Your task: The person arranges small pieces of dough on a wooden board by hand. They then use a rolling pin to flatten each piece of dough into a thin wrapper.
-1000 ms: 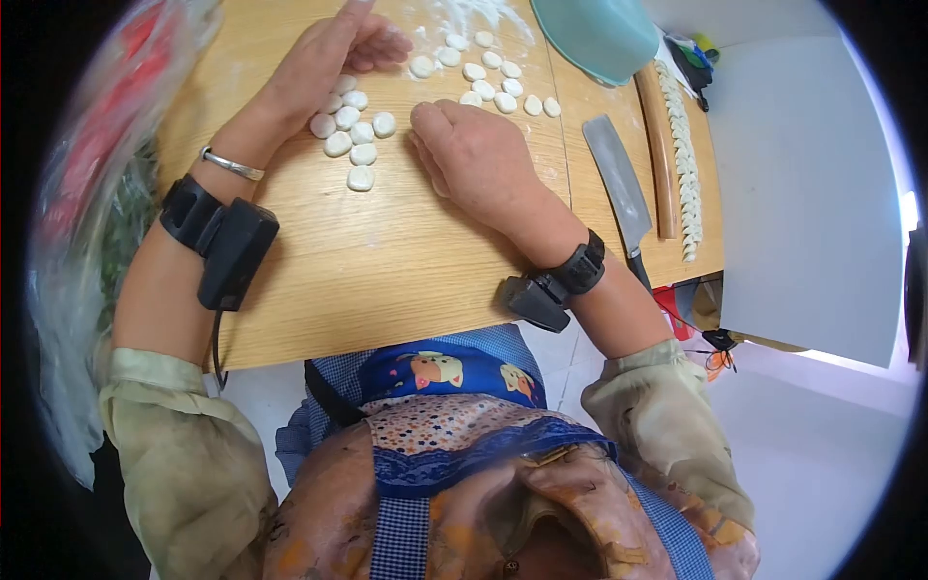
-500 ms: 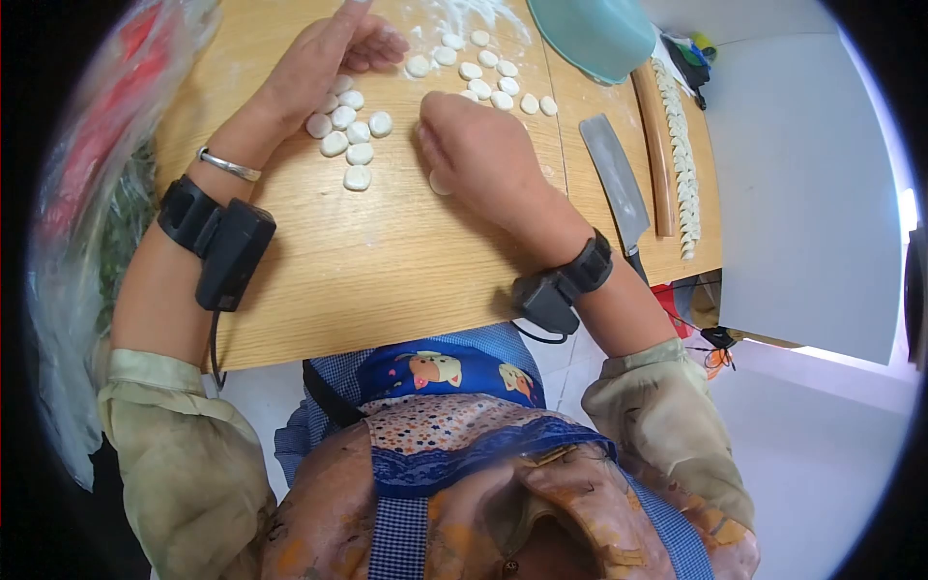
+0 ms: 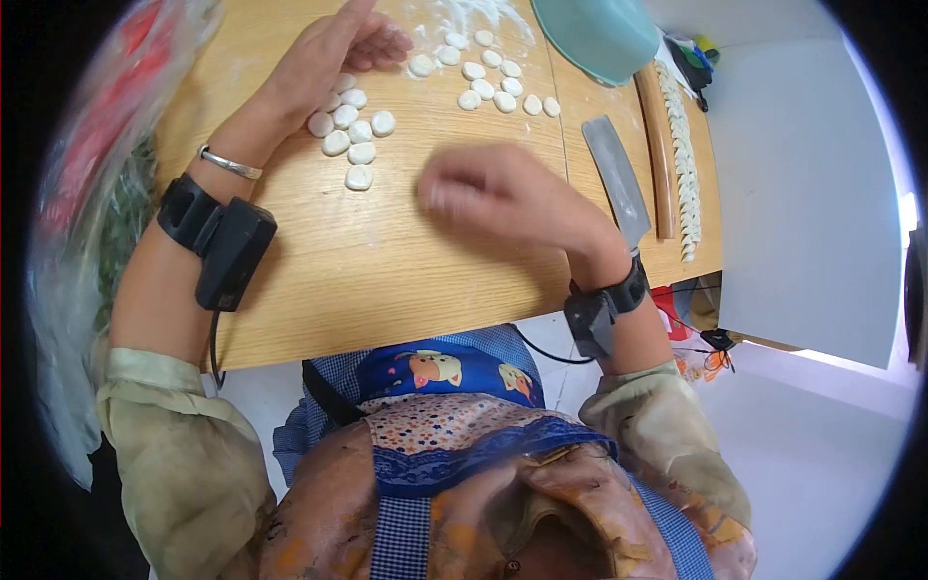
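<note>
round white dough pieces [image 3: 362, 154] lie near the released left fingers [image 3: 391, 43]; blurred right fingers' [image 3: 449, 199] grip is unclear; light, even pressure suits.

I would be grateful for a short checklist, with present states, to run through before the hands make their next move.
1. Left hand's grip open: ok; the thumb stands apart.
2. Right hand's grip empty: cannot tell; it is blurred.
3. Left dough pieces fully visible: not ok; the left hand covers some.
4. Right dough pieces uncovered: ok.
5. Knife clear of the right wrist: cannot tell; they overlap in this view.
6. Bowl clear of both hands: ok.
</note>
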### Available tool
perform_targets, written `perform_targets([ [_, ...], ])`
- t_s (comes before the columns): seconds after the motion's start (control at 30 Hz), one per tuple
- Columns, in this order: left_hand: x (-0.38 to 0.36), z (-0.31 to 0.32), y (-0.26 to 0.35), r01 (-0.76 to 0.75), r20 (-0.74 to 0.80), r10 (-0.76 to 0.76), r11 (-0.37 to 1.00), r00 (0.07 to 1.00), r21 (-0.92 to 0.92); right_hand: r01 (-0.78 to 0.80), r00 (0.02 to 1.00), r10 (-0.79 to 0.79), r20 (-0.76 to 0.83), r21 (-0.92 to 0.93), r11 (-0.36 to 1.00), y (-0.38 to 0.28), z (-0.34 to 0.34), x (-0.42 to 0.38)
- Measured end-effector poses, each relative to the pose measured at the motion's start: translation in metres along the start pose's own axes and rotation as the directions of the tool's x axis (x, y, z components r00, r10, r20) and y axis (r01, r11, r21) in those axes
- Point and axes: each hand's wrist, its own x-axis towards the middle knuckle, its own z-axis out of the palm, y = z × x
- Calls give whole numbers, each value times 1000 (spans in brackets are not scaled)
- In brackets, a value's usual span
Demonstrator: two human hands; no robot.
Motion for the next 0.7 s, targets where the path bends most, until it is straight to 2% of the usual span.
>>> perform_targets([
  [0.03, 0, 1, 0, 1, 4, -1, 1000, 1000, 1, -1, 975, -30, -222, -138, 990, 3, -3, 6],
  [0.07, 0, 1, 0, 10, 11, -9, 1000, 1000, -5, -151, 931, 42, -363, -276, 949, 5, -3, 11],
  [0.13, 1, -2, -1, 15, 16, -15, 1000, 1000, -9, -100, 910, 23, -415, -165, 981, 8, -1, 24],
  [0.17, 1, -3, -2, 19, 28, -18, 1000, 999, -25, -100, 909, 23, -415, -165, 981, 10, 5, 31],
  [0.23, 2, -2, -1, 23, 44, -22, 999, 999, -41, 84, 881, -212, -423, -300, 950, 10, 18, 44],
  [0.37, -1, -2, 2, 42, 15, -41, 998, 999, -57, 49, 899, -217, -380, -405, 913, 8, 24, 55],
  [0.57, 1, -1, 0, 6, 19, -6, 1000, 1000, 0, -30, 956, -94, -279, -412, 911, -3, 14, 9],
  [0.63, 1, 0, -2, 22, 11, -22, 1000, 1000, -5, -65, 975, -5, -223, -305, 950, -7, 7, -8],
  [0.7, 1, 0, -4, 7, 25, -7, 1000, 1000, -16, -95, 960, 13, -281, -283, 954, -8, 4, -8],
])
